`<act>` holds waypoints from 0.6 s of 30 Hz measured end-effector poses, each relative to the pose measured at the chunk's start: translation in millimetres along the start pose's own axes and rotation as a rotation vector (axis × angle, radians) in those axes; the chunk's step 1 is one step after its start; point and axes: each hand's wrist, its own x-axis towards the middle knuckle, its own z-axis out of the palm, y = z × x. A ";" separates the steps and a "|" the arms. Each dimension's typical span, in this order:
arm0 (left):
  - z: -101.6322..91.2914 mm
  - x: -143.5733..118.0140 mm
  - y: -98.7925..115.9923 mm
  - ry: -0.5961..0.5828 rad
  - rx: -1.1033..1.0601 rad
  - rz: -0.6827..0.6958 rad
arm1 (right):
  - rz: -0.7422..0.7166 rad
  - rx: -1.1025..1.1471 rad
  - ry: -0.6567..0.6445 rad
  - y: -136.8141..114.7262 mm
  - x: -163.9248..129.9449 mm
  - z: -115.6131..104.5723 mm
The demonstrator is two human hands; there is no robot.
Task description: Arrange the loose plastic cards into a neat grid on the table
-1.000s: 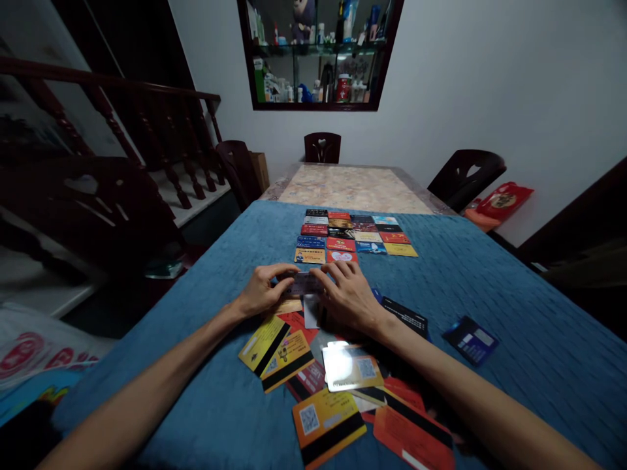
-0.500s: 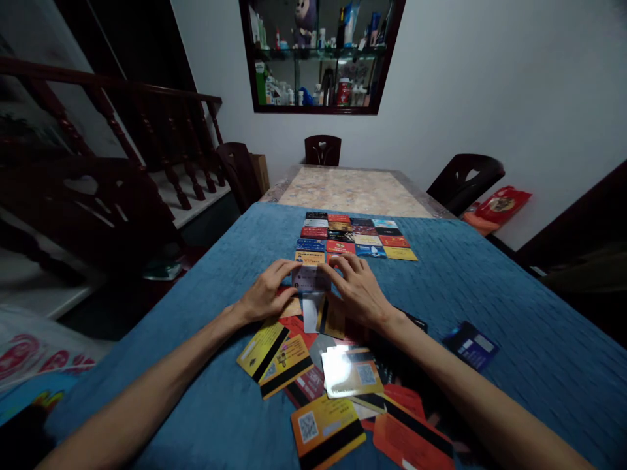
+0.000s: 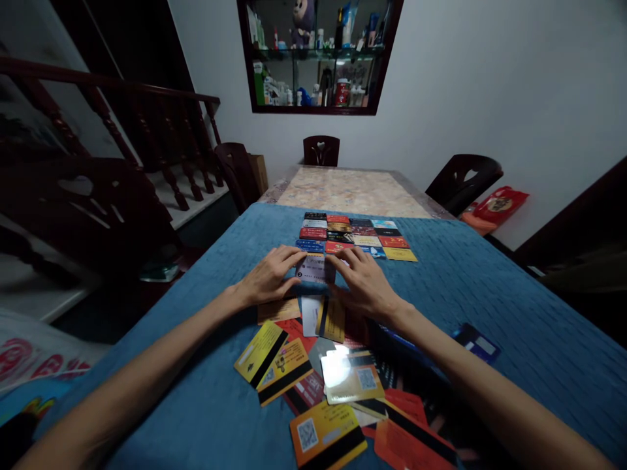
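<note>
Both my hands hold one pale purple card (image 3: 313,268) just above the blue cloth (image 3: 490,281). My left hand (image 3: 268,279) grips its left edge and my right hand (image 3: 365,284) its right edge. The card hovers at the near edge of a tidy grid of cards (image 3: 353,236) laid face up in rows. Below my hands lies a loose heap of cards (image 3: 323,372), yellow, orange, red and black, several showing QR codes and magnetic stripes.
A single dark blue card (image 3: 476,342) lies apart at the right. Beyond the cloth the bare marble tabletop (image 3: 353,189) shows, with dark chairs (image 3: 463,179) around it. A wooden stair rail (image 3: 147,130) stands at the left, a wall shelf of bottles (image 3: 318,52) behind.
Both hands have carried the purple card away from the loose heap, forward to the near edge of the card grid.
</note>
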 end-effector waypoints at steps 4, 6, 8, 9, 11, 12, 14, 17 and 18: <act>2.5 6.2 -5.3 0.005 -0.020 -0.013 | -0.008 0.035 -0.024 9.3 7.0 2.8; 5.3 8.4 -8.2 0.012 -0.038 -0.023 | -0.020 0.044 -0.037 14.7 10.6 5.1; 8.0 10.4 -11.6 0.016 -0.051 -0.029 | -0.034 0.052 -0.052 20.0 14.0 7.7; 9.2 11.5 -13.5 0.017 -0.054 -0.034 | -0.039 0.057 -0.059 22.6 15.8 9.1; 11.2 14.0 -17.5 0.017 -0.062 -0.048 | -0.045 0.071 -0.067 27.8 19.7 12.1; 12.2 15.5 -19.6 0.020 -0.068 -0.057 | -0.047 0.079 -0.067 30.4 21.8 13.8; 14.0 19.1 -24.3 0.025 -0.080 -0.076 | -0.051 0.092 -0.069 35.8 26.3 17.8; 17.2 24.7 -32.2 0.027 -0.093 -0.094 | -0.063 0.112 -0.069 44.5 33.2 25.1; 18.5 26.4 -35.0 0.024 -0.096 -0.098 | -0.066 0.119 -0.066 47.4 35.3 27.8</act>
